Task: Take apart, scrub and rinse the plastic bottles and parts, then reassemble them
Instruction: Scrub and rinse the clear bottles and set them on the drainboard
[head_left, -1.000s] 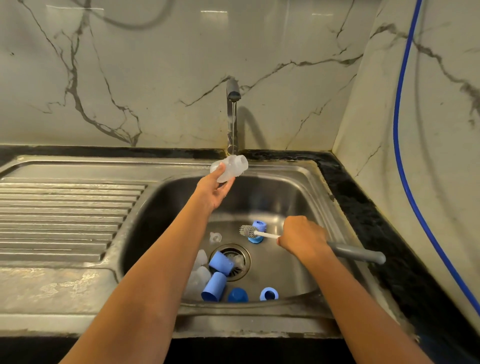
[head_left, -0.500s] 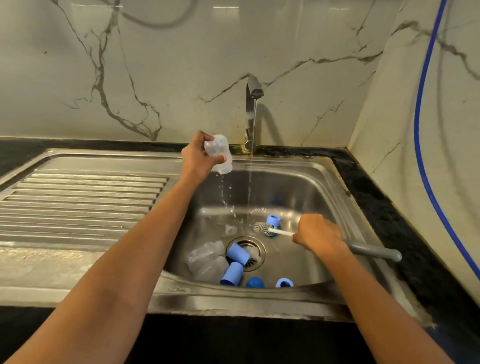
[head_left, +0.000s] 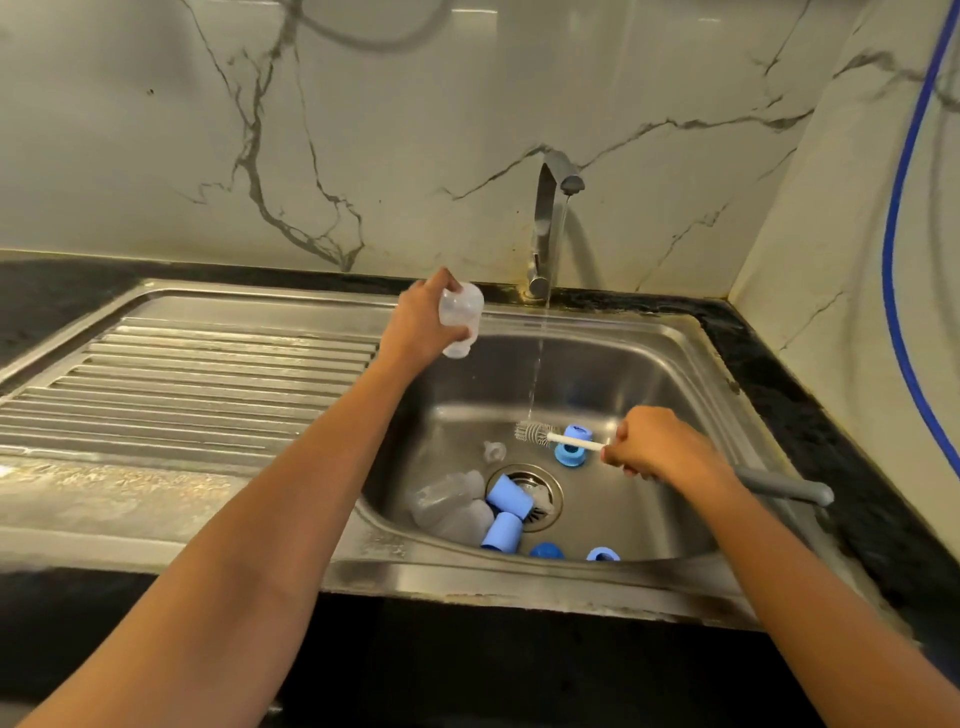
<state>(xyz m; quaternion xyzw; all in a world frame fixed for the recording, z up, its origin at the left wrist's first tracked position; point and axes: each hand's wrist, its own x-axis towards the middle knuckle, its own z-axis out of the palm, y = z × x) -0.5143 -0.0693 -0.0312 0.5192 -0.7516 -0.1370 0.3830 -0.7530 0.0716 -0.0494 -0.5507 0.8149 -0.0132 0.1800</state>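
My left hand (head_left: 418, 322) grips a clear plastic bottle (head_left: 461, 322), mouth down, over the sink's back left corner, left of the running water. My right hand (head_left: 657, 447) holds a bottle brush (head_left: 535, 434) by its white shaft, bristles low in the basin under the stream; its grey handle (head_left: 784, 488) sticks out to the right. On the sink floor lie two clear bottles (head_left: 449, 501), two blue caps (head_left: 509, 493) beside the drain, a blue ring (head_left: 571, 449) behind the brush, a small clear teat (head_left: 494, 451), and more blue parts (head_left: 602, 555) at the front edge.
The steel sink (head_left: 691, 374) has a ribbed drainboard (head_left: 182, 384) to the left. The tap (head_left: 550, 228) at the back runs a thin stream. A marble wall stands behind and right, with a blue hose (head_left: 896, 249) hanging on the right. Black counter edges the sink.
My left hand carried the bottle left, away from the tap stream, and turned it mouth down; water drained from it. My right hand and the brush stayed in place.
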